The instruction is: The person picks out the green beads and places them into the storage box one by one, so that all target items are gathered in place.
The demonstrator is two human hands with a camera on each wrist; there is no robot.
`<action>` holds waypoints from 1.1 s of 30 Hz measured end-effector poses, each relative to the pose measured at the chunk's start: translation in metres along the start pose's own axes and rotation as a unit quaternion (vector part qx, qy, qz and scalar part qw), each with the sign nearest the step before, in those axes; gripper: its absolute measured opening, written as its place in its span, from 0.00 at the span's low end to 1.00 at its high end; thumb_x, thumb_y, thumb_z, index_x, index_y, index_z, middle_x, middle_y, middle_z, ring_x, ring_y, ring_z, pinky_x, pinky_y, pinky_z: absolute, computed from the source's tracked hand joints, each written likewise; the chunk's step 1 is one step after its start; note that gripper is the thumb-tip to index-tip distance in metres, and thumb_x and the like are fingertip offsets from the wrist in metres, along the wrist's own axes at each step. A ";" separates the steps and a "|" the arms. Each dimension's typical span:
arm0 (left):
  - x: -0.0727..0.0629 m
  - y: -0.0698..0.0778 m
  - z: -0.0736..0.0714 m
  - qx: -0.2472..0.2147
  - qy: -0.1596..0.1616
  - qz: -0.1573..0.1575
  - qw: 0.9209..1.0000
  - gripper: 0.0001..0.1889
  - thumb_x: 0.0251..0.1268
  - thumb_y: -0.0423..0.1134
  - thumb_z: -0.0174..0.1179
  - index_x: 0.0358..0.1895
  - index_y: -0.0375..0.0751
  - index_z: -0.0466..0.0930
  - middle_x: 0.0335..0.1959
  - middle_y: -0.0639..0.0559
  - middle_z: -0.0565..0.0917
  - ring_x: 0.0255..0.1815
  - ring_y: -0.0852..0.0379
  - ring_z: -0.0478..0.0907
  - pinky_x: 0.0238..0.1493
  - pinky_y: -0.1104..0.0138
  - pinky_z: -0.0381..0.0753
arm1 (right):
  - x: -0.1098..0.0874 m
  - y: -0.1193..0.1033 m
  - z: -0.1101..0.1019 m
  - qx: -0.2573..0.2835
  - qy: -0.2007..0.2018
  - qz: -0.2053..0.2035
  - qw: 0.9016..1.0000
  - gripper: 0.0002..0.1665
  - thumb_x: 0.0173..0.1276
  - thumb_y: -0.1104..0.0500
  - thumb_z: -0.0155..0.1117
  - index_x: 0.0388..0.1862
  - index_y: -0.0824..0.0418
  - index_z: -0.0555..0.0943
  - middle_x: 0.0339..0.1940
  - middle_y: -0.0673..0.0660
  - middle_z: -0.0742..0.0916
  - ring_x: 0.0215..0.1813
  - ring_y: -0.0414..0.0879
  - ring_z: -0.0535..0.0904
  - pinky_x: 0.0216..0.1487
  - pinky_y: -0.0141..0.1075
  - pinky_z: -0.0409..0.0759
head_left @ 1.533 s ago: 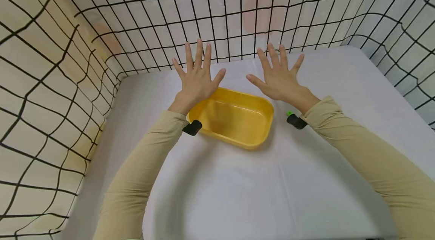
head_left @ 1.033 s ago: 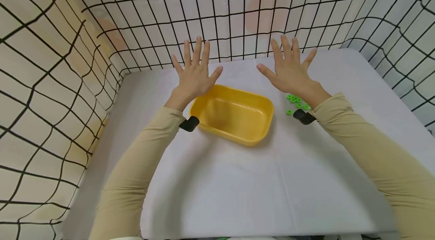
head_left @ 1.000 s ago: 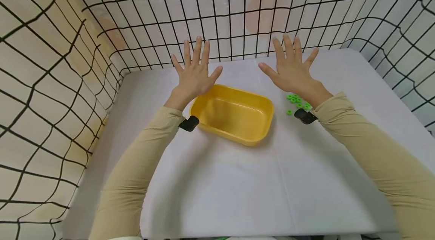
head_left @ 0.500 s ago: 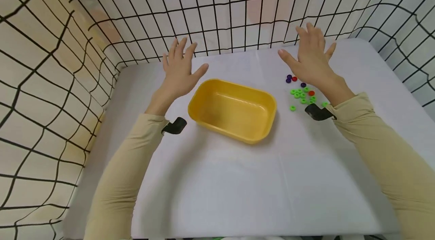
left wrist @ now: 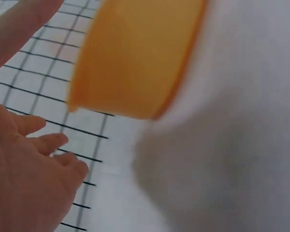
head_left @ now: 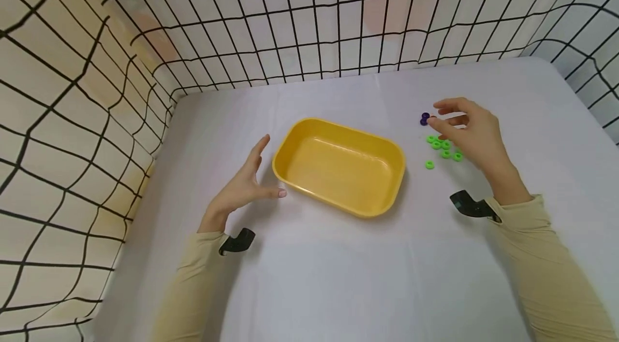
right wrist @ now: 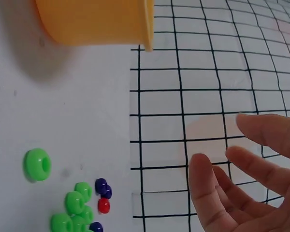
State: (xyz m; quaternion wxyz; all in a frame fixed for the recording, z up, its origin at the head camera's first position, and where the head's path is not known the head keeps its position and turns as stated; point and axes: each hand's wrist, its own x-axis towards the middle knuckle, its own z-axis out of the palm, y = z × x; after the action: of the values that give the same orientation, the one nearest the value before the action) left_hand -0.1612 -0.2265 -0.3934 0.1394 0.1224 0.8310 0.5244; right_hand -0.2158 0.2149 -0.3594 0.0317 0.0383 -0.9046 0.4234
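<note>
A shallow yellow plastic tub (head_left: 338,178), with nothing in it, stands mid-table in the head view. My left hand (head_left: 242,186) is beside its left end, thumb and fingers spread apart and holding nothing. The thumb tip comes close to the tub's rim; whether it touches I cannot tell. Over on the right, my right hand (head_left: 479,135) hovers above loose beads, fingers loosely bent. In the right wrist view its thumb and fingers are apart with nothing between them. Several green beads (right wrist: 37,164), a few dark blue beads (right wrist: 101,185) and a red bead (right wrist: 104,205) lie there, partly hidden by the hand.
A white cloth (head_left: 333,277) covers the table. Black grid netting (head_left: 314,25) stands along the back and the sides, with pale sheeting behind it. Each wrist wears a small black camera mount, such as the right one (head_left: 471,206).
Both hands were raised with spread fingers; the left has dropped back to the tub's left side. The right has moved rightward and lower over the beads, which came into view from behind it.
</note>
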 end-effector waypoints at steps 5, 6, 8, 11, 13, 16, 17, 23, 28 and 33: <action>0.012 -0.022 0.013 -0.056 -0.001 0.011 0.998 0.65 0.44 0.27 0.77 0.80 0.44 0.36 0.82 0.50 0.44 0.82 0.53 0.42 0.80 0.54 0.45 | 0.000 0.018 0.002 0.018 -0.023 0.004 1.000 0.28 0.67 0.43 0.66 0.57 0.60 0.80 0.44 0.46 0.84 0.31 0.27 0.80 0.30 0.22 0.78; 0.013 -0.026 0.015 -0.067 0.002 0.011 0.998 0.65 0.43 0.26 0.77 0.80 0.42 0.37 0.82 0.49 0.46 0.81 0.53 0.45 0.80 0.54 0.46 | 0.000 0.021 0.002 0.020 -0.027 0.006 0.999 0.26 0.67 0.44 0.66 0.56 0.61 0.81 0.42 0.45 0.84 0.30 0.30 0.82 0.30 0.23 0.79; 0.015 -0.032 0.019 -0.079 0.009 0.009 0.997 0.64 0.43 0.26 0.77 0.80 0.41 0.39 0.81 0.49 0.50 0.80 0.51 0.50 0.80 0.56 0.49 | 0.001 0.028 0.001 0.016 -0.037 0.009 0.999 0.25 0.67 0.46 0.68 0.55 0.62 0.81 0.41 0.47 0.85 0.30 0.36 0.84 0.31 0.25 0.80; 0.018 -0.038 0.022 -0.108 0.013 0.028 0.994 0.60 0.44 0.24 0.76 0.79 0.41 0.44 0.79 0.48 0.56 0.78 0.48 0.56 0.79 0.58 0.53 | 0.002 0.035 -0.002 -0.013 -0.066 0.014 0.998 0.24 0.66 0.48 0.69 0.54 0.62 0.81 0.44 0.57 0.85 0.34 0.45 0.84 0.32 0.28 0.81; 0.019 -0.041 0.024 -0.133 0.013 0.048 0.990 0.57 0.44 0.22 0.75 0.79 0.41 0.48 0.78 0.47 0.59 0.76 0.47 0.59 0.77 0.62 0.58 | 0.004 0.037 -0.001 -0.041 -0.097 0.012 0.994 0.24 0.65 0.49 0.70 0.53 0.62 0.82 0.45 0.60 0.85 0.39 0.49 0.83 0.35 0.30 0.79; 0.020 -0.045 0.025 -0.162 0.012 0.075 0.984 0.53 0.45 0.19 0.73 0.77 0.42 0.54 0.76 0.47 0.62 0.74 0.48 0.62 0.73 0.68 0.64 | 0.007 0.039 0.001 -0.077 -0.137 0.003 0.988 0.22 0.64 0.51 0.72 0.51 0.63 0.83 0.41 0.59 0.86 0.42 0.53 0.80 0.38 0.35 0.76; 0.020 -0.046 0.025 -0.167 0.014 0.080 0.983 0.52 0.46 0.19 0.72 0.77 0.42 0.55 0.76 0.46 0.62 0.73 0.48 0.63 0.73 0.70 0.65 | 0.008 0.040 0.002 -0.082 -0.147 0.001 0.986 0.21 0.63 0.52 0.72 0.50 0.63 0.83 0.40 0.58 0.86 0.42 0.53 0.80 0.39 0.36 0.76; 0.019 -0.048 0.027 -0.193 0.032 0.087 0.977 0.49 0.47 0.18 0.70 0.76 0.36 0.57 0.75 0.40 0.63 0.71 0.49 0.67 0.69 0.70 0.69 | 0.011 0.042 0.007 -0.111 -0.193 -0.015 0.975 0.21 0.59 0.54 0.76 0.46 0.65 0.83 0.35 0.56 0.85 0.38 0.51 0.77 0.38 0.37 0.74; 0.019 -0.049 0.027 -0.188 0.037 0.080 0.978 0.48 0.48 0.19 0.71 0.75 0.35 0.58 0.74 0.38 0.64 0.69 0.48 0.69 0.68 0.70 0.71 | 0.012 0.041 0.012 -0.125 -0.209 -0.021 0.970 0.20 0.56 0.55 0.77 0.44 0.65 0.83 0.33 0.55 0.84 0.38 0.50 0.76 0.39 0.38 0.74; 0.020 -0.051 0.026 -0.182 0.035 0.076 0.980 0.47 0.49 0.21 0.72 0.76 0.36 0.58 0.74 0.39 0.64 0.69 0.46 0.69 0.67 0.70 0.71 | 0.011 0.043 0.015 -0.127 -0.224 -0.022 0.966 0.18 0.56 0.57 0.78 0.41 0.65 0.83 0.32 0.55 0.83 0.37 0.49 0.75 0.38 0.37 0.73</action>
State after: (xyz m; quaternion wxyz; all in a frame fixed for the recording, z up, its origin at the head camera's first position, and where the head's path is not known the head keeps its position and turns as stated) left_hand -0.1737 -0.2188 -0.4526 0.0898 0.1392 0.7141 0.6801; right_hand -0.2317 0.2306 -0.4010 -0.1579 0.1472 -0.9338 0.2852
